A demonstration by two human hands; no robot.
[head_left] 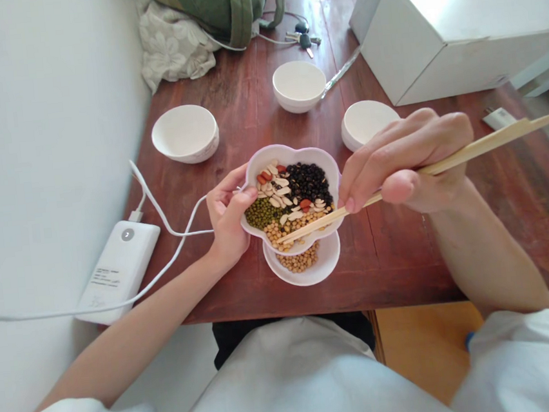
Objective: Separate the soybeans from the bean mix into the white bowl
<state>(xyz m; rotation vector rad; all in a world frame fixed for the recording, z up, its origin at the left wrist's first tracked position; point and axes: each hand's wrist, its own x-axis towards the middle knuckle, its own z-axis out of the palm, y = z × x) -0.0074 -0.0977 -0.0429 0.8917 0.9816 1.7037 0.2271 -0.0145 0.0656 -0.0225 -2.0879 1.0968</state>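
Flower-shaped bowl [264,156] with a lilac-tinged rim sits in the left hand [230,213], tilted a little over a round white bowl [332,260] near the table's [383,280] front edge. The left thumb laps over the rim, with the other fingers outside or below, partly hidden. The right hand's [411,163] fingers are closed around wooden chopsticks [492,144], whose tips lie close together among the soybeans [273,233]; whether a bean is pinched between them, I cannot tell. Black beans [308,182], mung beans [262,215], pale flat seeds [277,194] and a few reddish-brown ones share the flower-shaped bowl, while more soybeans lie in the round bowl beneath.

The held bowl looks thin, stiff and light, probably plastic, so a thumb-and-finger clamp on one lobe should suffice, kept steady because a sharper tilt could spill loose beans. Each soybean looks dry, hard, nearly weightless and smooth, likely to roll or squirt away under a hard squeeze; it is best taken across its middle, gently. The flat seeds should pinch more securely, face to face.
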